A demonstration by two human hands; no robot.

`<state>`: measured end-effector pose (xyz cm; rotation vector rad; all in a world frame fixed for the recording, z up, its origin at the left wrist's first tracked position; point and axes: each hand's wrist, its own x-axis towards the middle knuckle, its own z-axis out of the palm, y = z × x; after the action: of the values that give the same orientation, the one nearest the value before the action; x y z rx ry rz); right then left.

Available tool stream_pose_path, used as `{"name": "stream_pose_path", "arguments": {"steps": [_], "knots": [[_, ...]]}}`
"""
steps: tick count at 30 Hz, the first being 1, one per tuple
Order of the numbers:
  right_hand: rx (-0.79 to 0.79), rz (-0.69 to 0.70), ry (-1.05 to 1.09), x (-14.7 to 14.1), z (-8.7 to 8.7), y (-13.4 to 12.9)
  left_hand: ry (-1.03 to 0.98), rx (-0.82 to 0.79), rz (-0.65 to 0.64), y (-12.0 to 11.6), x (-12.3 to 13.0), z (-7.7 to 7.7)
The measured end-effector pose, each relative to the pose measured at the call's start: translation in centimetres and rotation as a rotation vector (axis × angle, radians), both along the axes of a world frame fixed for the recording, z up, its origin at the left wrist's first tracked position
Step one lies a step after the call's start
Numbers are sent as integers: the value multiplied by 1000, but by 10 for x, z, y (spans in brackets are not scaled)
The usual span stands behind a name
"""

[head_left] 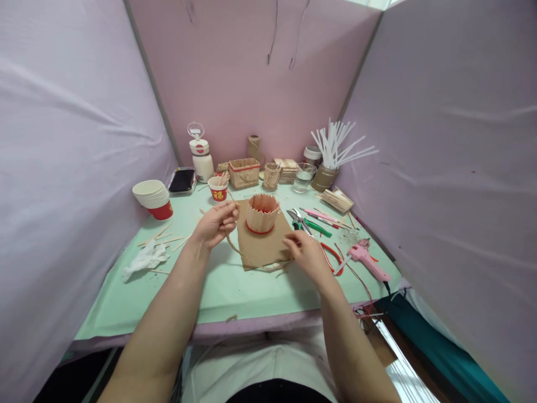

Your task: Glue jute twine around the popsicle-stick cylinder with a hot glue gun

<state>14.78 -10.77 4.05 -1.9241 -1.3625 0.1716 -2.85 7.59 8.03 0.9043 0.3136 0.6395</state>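
Observation:
My left hand is closed in a pinch on a piece of braided jute cord. The cord hangs from it and curves along the front edge of a brown cardboard sheet. On the sheet stands a round holder of upright wooden sticks, with a jagged top and a red band round its base. My right hand hovers by the sheet's right edge, fingers curled together; whatever they hold, if anything, cannot be made out. Pliers with green handles and red-handled pliers lie close to it.
At right lies a pink glue gun with its cable. White glue sticks fan out of a can. Stacked paper cups, a crumpled tissue and loose sticks are at left. Behind stand a white bottle, a rectangular basket and a water cup.

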Motion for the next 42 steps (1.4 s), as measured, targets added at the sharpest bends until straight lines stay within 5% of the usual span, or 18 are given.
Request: {"name": "stream_pose_path", "arguments": {"steps": [4,7,11,16,26,31,37,39,42], "knots": [[-297,-354,-234,43,-4,-25,207,159,-116,-9,12,-10],[-493,-389,-261,56,-10,-36,298,226,-160,-15,18,-14],[-547,-379,-253,55,-15,-35,362,287,-192,-19,20,-16],[-400,-423,-96,63,-18,-37,383,338,-202,-18,21,-18],[250,-332,467,65,-16,-22,391,340,-223,-17,22,-21],[275,-555,282,63,-17,-18,384,335,-210,-16,21,-22],[499,-762,228,65,-2,-26,394,343,-192,-18,20,-19],[465,-700,223,61,3,-28,398,338,-185,-19,20,-18],[251,-431,164,46,5,-28,399,322,-172,-19,21,-18]]}}
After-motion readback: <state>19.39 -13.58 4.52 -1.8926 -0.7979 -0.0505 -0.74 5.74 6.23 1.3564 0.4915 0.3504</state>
